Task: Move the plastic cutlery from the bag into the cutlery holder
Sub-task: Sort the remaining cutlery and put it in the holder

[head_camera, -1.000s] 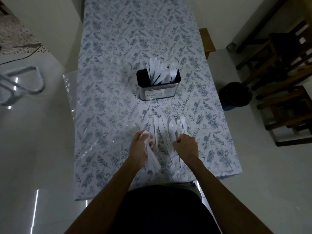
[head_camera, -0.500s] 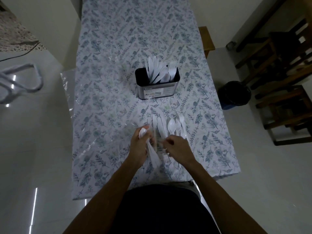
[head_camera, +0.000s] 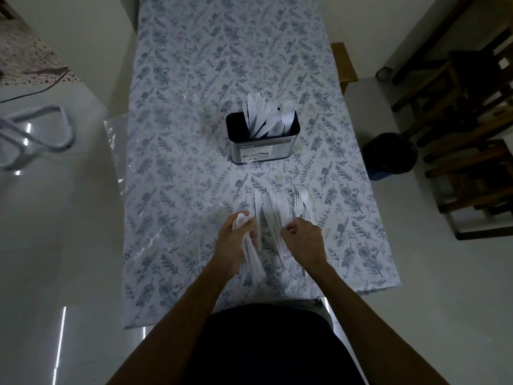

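White plastic cutlery (head_camera: 280,209) lies loose on the bench (head_camera: 194,168) near its front edge. The left hand (head_camera: 236,240) grips a gathered bundle, probably for one trip; the right hand (head_camera: 304,237) curls over the pile, its hold unclear. Open cloth leads to the cutlery holder (head_camera: 262,145).

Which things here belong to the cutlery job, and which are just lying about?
Job: left hand gripping spoons; right hand; loose cutlery; holder; clear plastic.
Lying about: bin, chairs, metal frame.
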{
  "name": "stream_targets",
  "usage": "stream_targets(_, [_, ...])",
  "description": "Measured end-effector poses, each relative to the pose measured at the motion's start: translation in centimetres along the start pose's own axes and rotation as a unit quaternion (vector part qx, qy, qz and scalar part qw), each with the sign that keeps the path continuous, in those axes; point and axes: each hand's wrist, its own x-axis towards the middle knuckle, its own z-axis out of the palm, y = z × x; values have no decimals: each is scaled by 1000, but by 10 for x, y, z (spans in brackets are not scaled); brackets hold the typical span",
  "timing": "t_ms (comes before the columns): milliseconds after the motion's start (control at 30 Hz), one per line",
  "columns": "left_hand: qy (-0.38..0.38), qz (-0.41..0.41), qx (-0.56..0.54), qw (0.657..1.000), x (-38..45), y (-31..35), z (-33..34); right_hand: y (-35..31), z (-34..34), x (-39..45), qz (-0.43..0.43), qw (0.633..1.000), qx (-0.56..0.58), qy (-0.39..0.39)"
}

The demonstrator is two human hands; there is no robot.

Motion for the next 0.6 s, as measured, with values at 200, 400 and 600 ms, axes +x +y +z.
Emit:
stream_targets(200, [-29, -8, -39, 999, 2, 4, 8, -31, -15, -28, -28, 938, 160, -305])
stream_targets(400, [17, 9, -17, 1000, 1, 2, 0, -7, 1, -5, -42, 996, -67, -46])
stream_targets(600, [14, -9, -13, 1000, 2, 1, -5, -4, 16, 7, -43, 974, -221, -24])
